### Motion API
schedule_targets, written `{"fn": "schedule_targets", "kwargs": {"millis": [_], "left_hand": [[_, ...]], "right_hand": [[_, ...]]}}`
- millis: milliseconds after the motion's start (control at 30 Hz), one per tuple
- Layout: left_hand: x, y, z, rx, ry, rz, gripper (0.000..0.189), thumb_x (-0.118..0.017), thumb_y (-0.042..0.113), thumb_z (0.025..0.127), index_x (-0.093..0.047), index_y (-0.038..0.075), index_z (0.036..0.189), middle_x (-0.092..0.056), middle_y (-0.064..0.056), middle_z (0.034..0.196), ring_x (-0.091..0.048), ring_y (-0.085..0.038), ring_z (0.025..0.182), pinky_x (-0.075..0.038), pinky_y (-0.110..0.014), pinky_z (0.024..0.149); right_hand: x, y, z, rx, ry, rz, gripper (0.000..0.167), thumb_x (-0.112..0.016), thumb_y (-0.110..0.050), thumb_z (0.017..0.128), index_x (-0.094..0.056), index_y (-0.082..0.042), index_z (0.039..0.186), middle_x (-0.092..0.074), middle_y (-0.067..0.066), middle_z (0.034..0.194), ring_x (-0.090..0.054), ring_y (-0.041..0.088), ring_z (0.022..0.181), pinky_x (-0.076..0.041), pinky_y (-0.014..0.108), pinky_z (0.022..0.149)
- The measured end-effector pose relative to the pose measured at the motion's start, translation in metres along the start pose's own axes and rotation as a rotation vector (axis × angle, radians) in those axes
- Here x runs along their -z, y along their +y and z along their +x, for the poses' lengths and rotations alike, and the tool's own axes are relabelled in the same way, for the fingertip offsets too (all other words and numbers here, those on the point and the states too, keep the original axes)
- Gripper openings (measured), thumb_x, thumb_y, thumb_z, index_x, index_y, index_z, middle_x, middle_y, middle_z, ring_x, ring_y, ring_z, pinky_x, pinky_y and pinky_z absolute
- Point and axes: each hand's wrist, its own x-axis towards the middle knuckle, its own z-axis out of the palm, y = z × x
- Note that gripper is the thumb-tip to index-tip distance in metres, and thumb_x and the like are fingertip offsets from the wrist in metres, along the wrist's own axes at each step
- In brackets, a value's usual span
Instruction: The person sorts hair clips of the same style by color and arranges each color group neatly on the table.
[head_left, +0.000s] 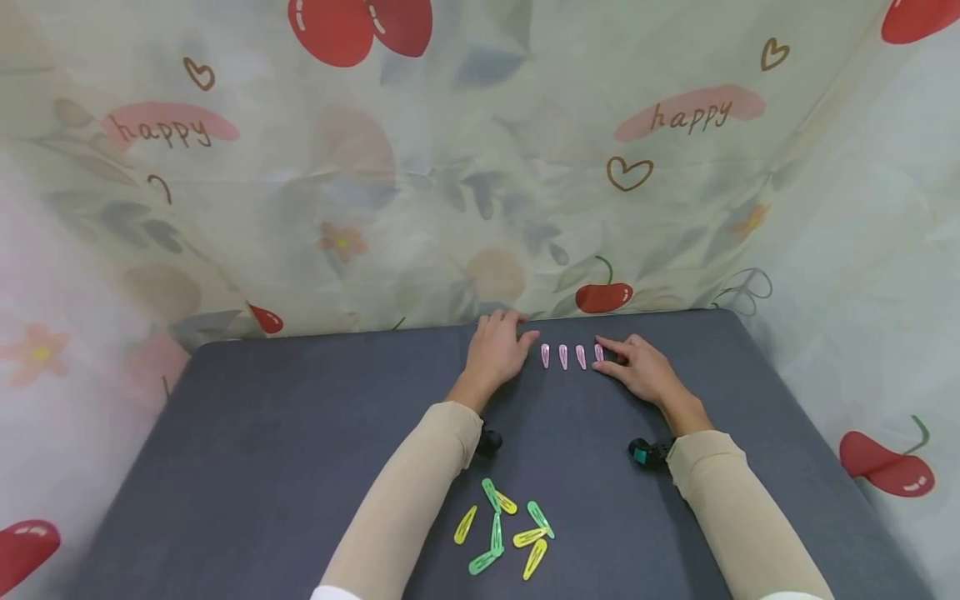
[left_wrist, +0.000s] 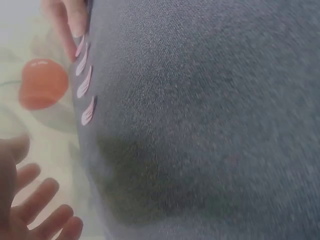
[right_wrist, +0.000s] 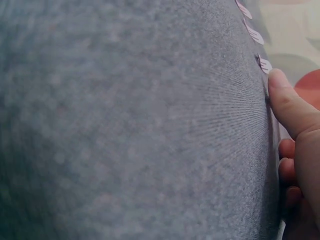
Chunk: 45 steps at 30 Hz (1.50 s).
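As we come in from the left, printed cloth (head_left: 67, 250) drops behind a dark grey table (head_left: 262, 458), cherries scattered across the pattern. Now the left sleeve (head_left: 405, 508), beige, slants forward over the tabletop, a black wrist device (head_left: 490, 442) peeking out past its cuff. Just beside that arm, toward the front, it's a loose scatter: four yellow clips (head_left: 466, 525) and four green clips (head_left: 497, 533), lying at all angles, several touching.

Up at the far edge, there's the left hand (head_left: 497, 348), fingers spread and softly bent, gripping nothing, its thumb just beside the nearest of four pink clips (head_left: 563, 357). And those run in a neat row near the table's back edge, small gaps between them, narrow ends toward the person.

At the row's right end, it's the right hand (head_left: 641, 367), thumb and forefinger set narrowly about the last pink clip (head_left: 599, 352), fingertip at its far end, thumb at its near end! From the right wrist, that thumb hides it; three others show beyond.

Farther right, a second wrist device (head_left: 649, 452) with a teal patch, then the right sleeve (head_left: 738, 508), beige too.
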Motion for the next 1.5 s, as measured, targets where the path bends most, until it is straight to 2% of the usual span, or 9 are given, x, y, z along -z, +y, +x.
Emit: {"fn": "schedule_targets", "kwargs": {"millis": [133, 300, 433, 533, 667, 767, 867, 1200, 1500], "left_hand": [[0.005, -0.003, -0.003, -0.032, 0.024, 0.031, 0.043, -0.057, 0.045, 0.103, -0.06, 0.02, 0.138, -0.061, -0.005, 0.136, -0.053, -0.03, 0.126, -0.047, -0.046, 0.104], [0.016, -0.009, -0.008, -0.111, 0.048, 0.147, 0.056, -0.052, 0.051, 0.104, -0.049, 0.018, 0.15, -0.055, -0.007, 0.147, -0.048, -0.031, 0.138, -0.044, -0.049, 0.11], [0.027, -0.015, -0.013, -0.174, 0.08, 0.204, 0.067, -0.048, 0.059, 0.103, -0.04, 0.019, 0.156, -0.048, -0.005, 0.155, -0.039, -0.031, 0.148, -0.035, -0.051, 0.119], [0.035, -0.019, -0.018, -0.189, 0.096, 0.235, 0.073, -0.044, 0.066, 0.1, -0.034, 0.023, 0.159, -0.039, -0.004, 0.161, -0.03, -0.031, 0.154, -0.024, -0.051, 0.126], [0.041, -0.023, -0.026, -0.198, 0.102, 0.243, 0.081, -0.043, 0.072, 0.098, -0.028, 0.025, 0.161, -0.03, -0.006, 0.167, -0.02, -0.033, 0.158, -0.016, -0.054, 0.128], [0.041, -0.028, -0.034, -0.202, 0.102, 0.239, 0.084, -0.044, 0.073, 0.096, -0.025, 0.025, 0.163, -0.026, -0.007, 0.169, -0.017, -0.035, 0.158, -0.014, -0.056, 0.128], [0.04, -0.033, -0.042, -0.213, 0.113, 0.246, 0.085, -0.044, 0.074, 0.096, -0.024, 0.026, 0.163, -0.027, -0.007, 0.169, -0.017, -0.035, 0.159, -0.014, -0.057, 0.128], [0.051, -0.044, -0.077, -0.259, 0.119, 0.25, 0.087, -0.044, 0.077, 0.094, -0.023, 0.029, 0.164, -0.022, -0.004, 0.171, -0.009, -0.032, 0.161, -0.012, -0.059, 0.127], [0.064, -0.052, -0.108, -0.293, 0.146, 0.25, 0.091, -0.051, 0.077, 0.091, -0.024, 0.029, 0.163, -0.023, -0.002, 0.171, -0.012, -0.034, 0.161, -0.017, -0.06, 0.126]], "right_hand": [[0.001, 0.001, 0.001, 0.004, -0.011, -0.002, 0.064, -0.069, -0.043, 0.096, -0.051, -0.016, 0.15, -0.05, 0.008, 0.091, -0.042, 0.019, 0.074, -0.032, 0.031, 0.068], [0.006, 0.002, 0.0, -0.003, -0.033, 0.015, 0.065, -0.064, -0.046, 0.099, -0.046, -0.013, 0.152, -0.053, 0.009, 0.093, -0.043, 0.019, 0.074, -0.034, 0.032, 0.069], [0.012, 0.001, 0.001, -0.016, -0.031, 0.036, 0.067, -0.059, -0.045, 0.102, -0.041, -0.009, 0.155, -0.056, 0.011, 0.095, -0.046, 0.021, 0.079, -0.036, 0.034, 0.074], [0.014, -0.003, 0.0, -0.015, -0.028, 0.03, 0.071, -0.054, -0.047, 0.104, -0.035, -0.005, 0.158, -0.056, 0.014, 0.101, -0.049, 0.025, 0.087, -0.038, 0.039, 0.08], [0.017, -0.015, -0.004, -0.027, -0.024, -0.053, 0.076, -0.046, -0.053, 0.106, -0.027, -0.003, 0.161, -0.055, 0.027, 0.126, -0.053, 0.043, 0.115, -0.043, 0.057, 0.099], [0.019, -0.029, -0.009, -0.05, -0.032, -0.121, 0.081, -0.04, -0.058, 0.106, -0.019, -0.006, 0.163, -0.04, 0.033, 0.149, -0.039, 0.054, 0.137, -0.032, 0.067, 0.113], [0.018, -0.043, -0.015, -0.054, -0.026, -0.161, 0.083, -0.041, -0.059, 0.105, -0.013, -0.008, 0.164, -0.026, 0.033, 0.16, -0.028, 0.057, 0.145, -0.026, 0.069, 0.117], [0.008, -0.079, -0.044, 0.073, 0.028, -0.237, 0.084, -0.049, -0.057, 0.103, -0.017, -0.01, 0.164, -0.014, 0.027, 0.168, -0.01, 0.055, 0.154, -0.015, 0.072, 0.12], [0.005, -0.111, -0.069, 0.25, 0.041, -0.265, 0.087, -0.057, -0.056, 0.099, -0.019, -0.014, 0.164, -0.016, 0.021, 0.169, -0.013, 0.049, 0.155, -0.016, 0.069, 0.122]]}}
